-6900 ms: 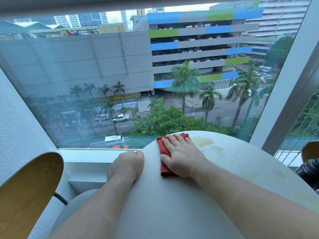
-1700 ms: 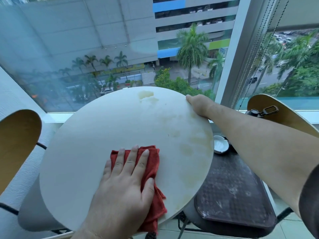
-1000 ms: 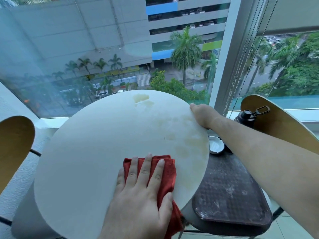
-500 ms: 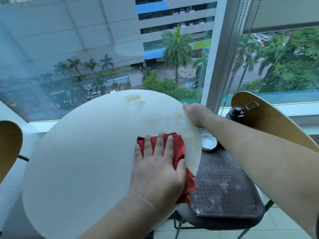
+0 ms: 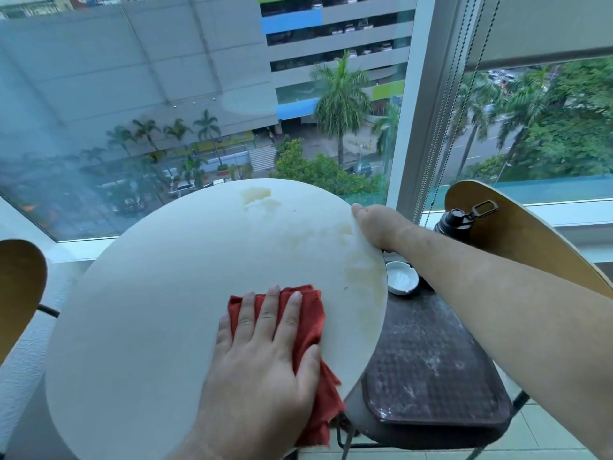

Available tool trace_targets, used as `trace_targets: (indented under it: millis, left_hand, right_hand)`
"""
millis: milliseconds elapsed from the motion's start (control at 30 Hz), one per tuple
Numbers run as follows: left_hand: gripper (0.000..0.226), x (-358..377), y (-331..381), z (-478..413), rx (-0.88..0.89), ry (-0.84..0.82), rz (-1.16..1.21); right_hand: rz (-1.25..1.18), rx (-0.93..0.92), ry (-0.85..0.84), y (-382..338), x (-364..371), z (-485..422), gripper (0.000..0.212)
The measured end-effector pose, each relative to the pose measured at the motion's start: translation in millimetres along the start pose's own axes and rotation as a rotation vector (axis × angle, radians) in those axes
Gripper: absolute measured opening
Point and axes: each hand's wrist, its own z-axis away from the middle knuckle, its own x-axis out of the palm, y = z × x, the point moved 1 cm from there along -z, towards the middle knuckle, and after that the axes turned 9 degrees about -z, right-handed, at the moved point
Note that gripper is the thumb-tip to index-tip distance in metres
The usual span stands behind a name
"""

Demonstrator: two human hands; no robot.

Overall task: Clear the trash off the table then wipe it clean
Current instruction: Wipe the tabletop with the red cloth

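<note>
"While the left hand (image 5: 262, 353) lay flat with straight fingers, what was under it?"
"The red cloth (image 5: 311, 313), pressed on the round table (image 5: 166, 293) near its right rim."
"And the right hand (image 5: 378, 227)?"
"It gripped the far right edge, fingers curled over it. Some yellowish stains (image 5: 255, 195) showed near the far rim."

- A round white table (image 5: 149, 310) stands by the window (image 5: 166, 94), its top marked with yellowish stains (image 5: 360, 277) at the far side and along the right edge.
- A red cloth (image 5: 314, 318) lies on the top near the right rim, its near corner hanging over the edge.
</note>
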Motion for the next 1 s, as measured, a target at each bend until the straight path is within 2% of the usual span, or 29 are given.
trace_targets:
  millis: [100, 133, 200, 400, 600, 733, 867, 1000]
  left_hand:
    - [0.087, -9.9, -16.5, -19.5, -0.095, -0.07, -0.043]
    - [0.087, -12.7, -19.4, -28.2, -0.113, -0.07, -0.045]
    - [0.081, -16.0, -21.6, -47.5, -0.131, -0.076, -0.021]
    - [0.071, -17.0, 9.7, -94.2, -0.017, -0.053, -0.031]
    - [0.07, -15.5, 34.4, -75.0, 0.103, 0.014, -0.024]
    - [0.067, -10.1, 30.9, -39.6, 0.148, 0.048, 0.013]
    - [0.066, -9.1, 8.8, -25.5, 0.115, 0.079, 0.033]
    - [0.072, -15.4, -6.5, -47.5, 0.025, 0.012, -0.015]
  right_hand:
    - [0.087, -0.027, -0.024, 0.5, 0.6, 0.5, 0.051]
    - [0.073, -0.009, -0.024, 0.0, 0.8, 0.0, 0.047]
    - [0.023, 0.029, -0.025, -4.0, -1.1, 4.7, 0.053]
    - [0.052, -0.019, -0.041, 4.7, 2.7, -7.2, 0.06]
    - [0.0, 0.074, -0.06, -3.9, -2.2, 2.8, 0.058]
    - [-0.018, 0.06, -0.052, -0.5, 0.6, 0.4, 0.061]
    - [-0.022, 0.02, -0.051, 3.7, 3.6, -2.1, 0.065]
    - [-0.041, -0.004, -0.032, 3.1, 1.7, -1.4, 0.067]
